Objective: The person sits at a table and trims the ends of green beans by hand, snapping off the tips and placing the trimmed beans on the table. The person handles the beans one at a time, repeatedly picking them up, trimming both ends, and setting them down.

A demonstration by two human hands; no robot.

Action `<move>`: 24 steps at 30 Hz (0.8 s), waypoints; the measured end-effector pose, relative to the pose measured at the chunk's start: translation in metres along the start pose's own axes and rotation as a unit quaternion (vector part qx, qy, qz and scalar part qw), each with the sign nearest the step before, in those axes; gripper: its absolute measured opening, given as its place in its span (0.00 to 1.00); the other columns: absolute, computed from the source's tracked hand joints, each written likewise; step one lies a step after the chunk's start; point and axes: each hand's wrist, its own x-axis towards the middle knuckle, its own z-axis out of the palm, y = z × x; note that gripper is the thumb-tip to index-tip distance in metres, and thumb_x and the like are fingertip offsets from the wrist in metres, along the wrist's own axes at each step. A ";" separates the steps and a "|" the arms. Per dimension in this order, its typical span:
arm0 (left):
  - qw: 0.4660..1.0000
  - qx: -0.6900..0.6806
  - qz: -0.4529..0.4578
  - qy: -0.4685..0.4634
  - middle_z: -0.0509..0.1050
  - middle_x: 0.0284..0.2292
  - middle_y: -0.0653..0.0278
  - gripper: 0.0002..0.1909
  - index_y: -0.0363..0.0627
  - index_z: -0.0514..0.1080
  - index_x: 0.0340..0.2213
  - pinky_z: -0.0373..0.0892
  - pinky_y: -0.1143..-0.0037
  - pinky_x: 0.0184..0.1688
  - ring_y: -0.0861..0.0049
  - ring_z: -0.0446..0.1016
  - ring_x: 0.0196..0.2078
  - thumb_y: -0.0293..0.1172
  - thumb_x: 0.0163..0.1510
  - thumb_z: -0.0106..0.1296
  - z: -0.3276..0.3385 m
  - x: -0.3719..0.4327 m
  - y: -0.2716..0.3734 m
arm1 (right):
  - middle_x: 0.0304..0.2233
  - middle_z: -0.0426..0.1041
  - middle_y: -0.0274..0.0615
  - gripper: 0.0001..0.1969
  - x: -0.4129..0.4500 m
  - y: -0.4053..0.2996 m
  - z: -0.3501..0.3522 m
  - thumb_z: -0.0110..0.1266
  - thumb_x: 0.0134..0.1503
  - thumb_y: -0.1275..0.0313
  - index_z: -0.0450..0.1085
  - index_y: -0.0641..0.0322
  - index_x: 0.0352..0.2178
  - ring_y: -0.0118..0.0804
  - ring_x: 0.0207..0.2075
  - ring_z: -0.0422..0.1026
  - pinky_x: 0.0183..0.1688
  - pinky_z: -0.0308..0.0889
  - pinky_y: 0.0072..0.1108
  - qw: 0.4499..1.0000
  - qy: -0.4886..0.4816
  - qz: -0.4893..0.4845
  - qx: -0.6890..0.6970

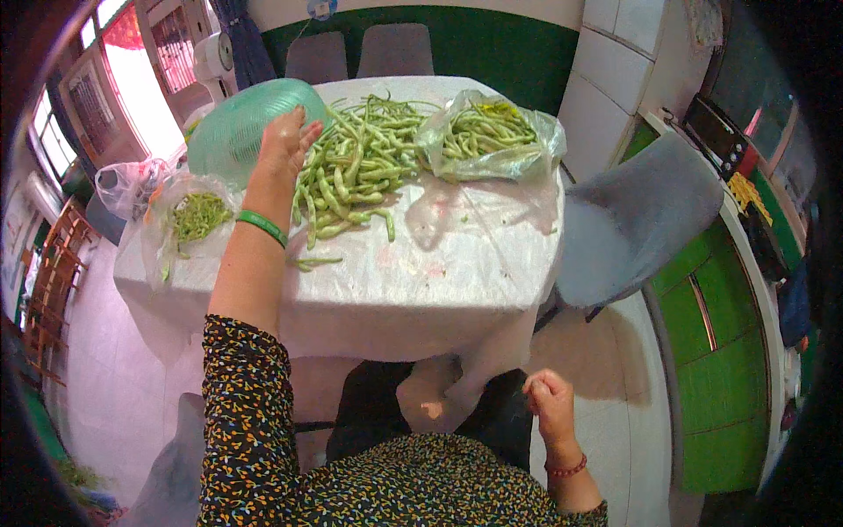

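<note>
My left hand (288, 146) is raised over the table with its fingers apart and nothing visible in it. It is in front of a translucent green plastic colander (230, 132); whether they touch I cannot tell. Just right of that hand lies a heap of green bean pods (369, 158). More pods fill a clear plastic bag (546, 138) at the back right. My right hand (552, 403) hangs beside my lap, below the table edge, with its fingers curled in; no object shows in it.
A white cloth (369, 283) covers the table. Trimmed bean ends (201, 216) lie in a plastic bag at the left, beside another plastic bag (128, 188). A grey chair (632, 224) stands at the right, before green cabinets (718, 395). Two chairs (395, 51) stand behind the table.
</note>
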 end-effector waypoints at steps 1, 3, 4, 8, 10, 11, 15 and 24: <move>0.998 0.044 0.036 0.021 0.70 0.30 0.60 0.12 0.33 0.67 0.36 0.69 0.80 0.31 0.77 0.71 0.31 0.29 0.54 0.41 0.004 0.001 -0.008 | 0.15 0.62 0.28 0.07 0.000 0.003 -0.003 0.42 0.47 0.75 0.66 0.63 0.17 0.16 0.15 0.57 0.17 0.52 0.12 1.000 0.011 0.020 0.009; 0.989 0.112 0.099 -0.015 0.71 0.30 0.61 0.11 0.35 0.68 0.35 0.68 0.80 0.30 0.78 0.71 0.30 0.29 0.53 0.42 0.019 -0.004 -0.018 | 0.14 0.61 0.28 0.07 0.002 0.010 -0.008 0.42 0.47 0.76 0.66 0.63 0.19 0.16 0.14 0.56 0.16 0.51 0.11 0.995 0.006 0.062 0.083; 0.980 0.138 0.126 -0.067 0.71 0.30 0.61 0.11 0.36 0.69 0.35 0.68 0.81 0.29 0.78 0.71 0.30 0.29 0.53 0.42 0.032 -0.018 -0.021 | 0.14 0.61 0.28 0.07 0.004 0.012 -0.010 0.41 0.47 0.76 0.66 0.63 0.19 0.16 0.14 0.55 0.16 0.51 0.11 0.989 0.000 0.086 0.120; 0.925 0.233 0.125 -0.274 0.73 0.28 0.63 0.09 0.39 0.72 0.31 0.69 0.79 0.28 0.79 0.72 0.27 0.27 0.49 0.44 0.099 -0.066 -0.048 | 0.14 0.59 0.28 0.06 0.016 0.022 -0.016 0.41 0.49 0.77 0.66 0.64 0.23 0.17 0.13 0.53 0.15 0.50 0.11 0.960 -0.054 0.114 0.252; 0.849 0.320 0.222 -0.358 0.74 0.30 0.58 0.09 0.39 0.73 0.29 0.68 0.76 0.34 0.71 0.73 0.30 0.26 0.47 0.45 0.134 -0.079 -0.058 | 0.14 0.59 0.29 0.06 0.022 0.020 -0.017 0.42 0.51 0.76 0.66 0.63 0.23 0.18 0.14 0.54 0.15 0.50 0.10 0.961 -0.063 0.127 0.237; 0.787 0.364 0.321 -0.380 0.74 0.31 0.56 0.09 0.39 0.73 0.28 0.68 0.74 0.38 0.67 0.73 0.33 0.26 0.46 0.45 0.148 -0.077 -0.067 | 0.14 0.59 0.30 0.06 0.025 0.019 -0.017 0.42 0.51 0.75 0.65 0.63 0.23 0.19 0.14 0.55 0.14 0.51 0.10 0.961 -0.069 0.133 0.230; 0.738 0.472 0.417 -0.241 0.67 0.41 0.47 0.23 0.39 0.65 0.43 0.64 0.70 0.45 0.56 0.67 0.42 0.18 0.41 0.43 0.193 -0.025 -0.139 | 0.15 0.61 0.31 0.06 0.032 0.018 -0.016 0.42 0.52 0.75 0.65 0.63 0.22 0.19 0.14 0.55 0.15 0.51 0.10 0.958 -0.068 0.167 0.222; 0.645 0.643 0.250 -0.328 0.66 0.42 0.48 0.24 0.48 0.61 0.48 0.63 0.68 0.45 0.58 0.66 0.44 0.23 0.46 0.41 0.220 -0.017 -0.135 | 0.16 0.62 0.29 0.07 0.036 0.032 -0.021 0.42 0.52 0.74 0.66 0.64 0.24 0.18 0.15 0.56 0.16 0.51 0.10 0.948 -0.062 0.216 0.224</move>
